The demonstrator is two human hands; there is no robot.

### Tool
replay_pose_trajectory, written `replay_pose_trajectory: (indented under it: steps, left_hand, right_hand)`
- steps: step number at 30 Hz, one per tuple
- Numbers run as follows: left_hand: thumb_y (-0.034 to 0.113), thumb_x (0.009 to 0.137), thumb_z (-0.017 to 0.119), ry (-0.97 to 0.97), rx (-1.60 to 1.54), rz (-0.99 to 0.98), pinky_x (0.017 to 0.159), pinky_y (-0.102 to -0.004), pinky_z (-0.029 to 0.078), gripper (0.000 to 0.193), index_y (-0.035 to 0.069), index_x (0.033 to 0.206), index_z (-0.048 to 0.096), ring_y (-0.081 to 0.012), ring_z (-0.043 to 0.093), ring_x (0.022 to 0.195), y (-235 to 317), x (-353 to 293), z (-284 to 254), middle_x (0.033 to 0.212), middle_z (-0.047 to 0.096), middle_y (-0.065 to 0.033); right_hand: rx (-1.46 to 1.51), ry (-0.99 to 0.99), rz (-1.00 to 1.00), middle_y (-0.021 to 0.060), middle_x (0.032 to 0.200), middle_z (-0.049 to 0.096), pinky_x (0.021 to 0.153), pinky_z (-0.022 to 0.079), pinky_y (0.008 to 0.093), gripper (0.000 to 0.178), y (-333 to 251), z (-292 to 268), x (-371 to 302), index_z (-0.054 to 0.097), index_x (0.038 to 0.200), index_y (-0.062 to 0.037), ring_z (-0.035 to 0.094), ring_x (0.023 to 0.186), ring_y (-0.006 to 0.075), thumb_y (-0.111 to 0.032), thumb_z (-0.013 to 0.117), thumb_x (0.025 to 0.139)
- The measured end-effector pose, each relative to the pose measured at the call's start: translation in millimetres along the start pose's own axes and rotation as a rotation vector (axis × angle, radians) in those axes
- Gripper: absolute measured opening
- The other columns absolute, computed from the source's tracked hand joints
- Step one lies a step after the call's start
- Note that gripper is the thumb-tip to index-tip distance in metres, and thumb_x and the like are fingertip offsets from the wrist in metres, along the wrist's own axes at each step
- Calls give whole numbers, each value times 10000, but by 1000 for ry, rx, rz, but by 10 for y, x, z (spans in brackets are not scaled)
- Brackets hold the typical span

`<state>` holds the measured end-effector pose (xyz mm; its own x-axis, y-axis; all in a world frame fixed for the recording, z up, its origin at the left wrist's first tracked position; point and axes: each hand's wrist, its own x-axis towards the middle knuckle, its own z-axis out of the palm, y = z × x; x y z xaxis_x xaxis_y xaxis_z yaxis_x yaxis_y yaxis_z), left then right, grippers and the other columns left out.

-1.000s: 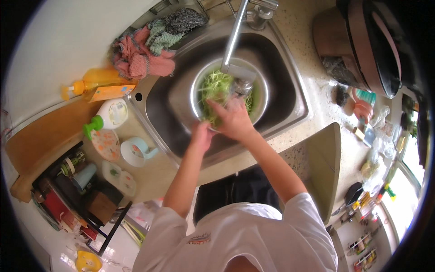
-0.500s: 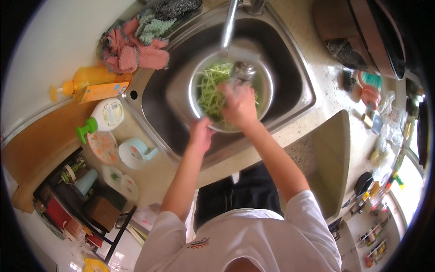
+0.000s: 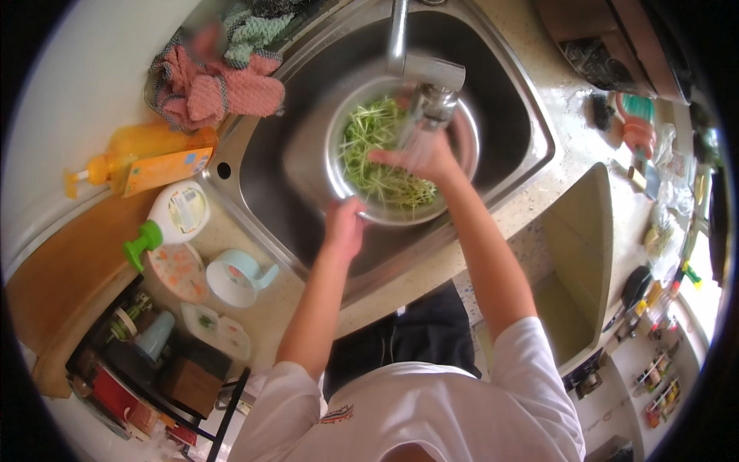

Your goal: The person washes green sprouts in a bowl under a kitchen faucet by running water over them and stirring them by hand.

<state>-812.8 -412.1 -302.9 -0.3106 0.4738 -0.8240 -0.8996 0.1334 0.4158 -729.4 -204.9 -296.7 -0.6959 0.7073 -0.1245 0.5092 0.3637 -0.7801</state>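
A round metal bowl point(image 3: 333, 171) stands in the steel sink point(image 3: 269, 165), holding a heap of thin pale-green shoots point(image 3: 372, 158). My left hand point(image 3: 344, 228) is closed on the near-left part of its rim. On the bowl's right side, my right hand point(image 3: 433, 160) is under the running tap point(image 3: 433, 73), fingers apart and thumb stretched out toward the shoots. Nothing shows in that hand; the stream and the tap's head partly cover its fingers.
Pink and green cloths point(image 3: 219, 85) lie left of the sink. Below them are an orange pump bottle point(image 3: 127, 150), a white bottle with green pump point(image 3: 178, 212) and a pale-blue cup point(image 3: 233, 277). A large rounded appliance point(image 3: 596, 38) stands at the far right.
My right hand has drawn back from the shoots to the bowl's right side and its fingers have spread. My left hand stays on the rim. The view has shifted slightly.
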Motion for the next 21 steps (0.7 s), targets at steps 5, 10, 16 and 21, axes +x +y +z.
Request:
replay_pose_trajectory:
  steps: [5,10,16,21]
  left_hand:
    - [3,826,515,-11,78,-15,746,-412,598,400,27,1224,541,-244,674,917,0,7,-201,1123,649,-106]
    - [-16,826,520,38,14,35,792,-431,607,417,45,1239,533,-262,678,992,-44,-70,-101,1149,648,-103]
    - [-27,821,530,79,46,42,799,-440,607,437,46,1252,526,-262,679,1000,-83,-20,-208,1161,646,-102]
    - [-26,818,538,78,84,53,791,-425,605,423,44,1236,531,-247,676,985,-59,-38,-182,1140,650,-95]
  right_hand:
    - [-264,-108,-16,125,1225,671,969,504,461,454,-486,96,-132,695,1122,-121,652,1086,345,-249,817,704]
    - [-512,110,-165,166,1167,611,961,476,463,459,-487,-135,-472,712,1138,-140,583,1128,345,-224,784,692]
    - [-453,116,-159,194,1206,618,1011,456,516,627,-334,-176,-347,586,1310,-30,573,1180,398,-260,781,761]
    - [-341,60,-115,191,1127,675,943,508,480,602,-394,-31,-111,583,1319,-42,637,1078,408,-297,784,812]
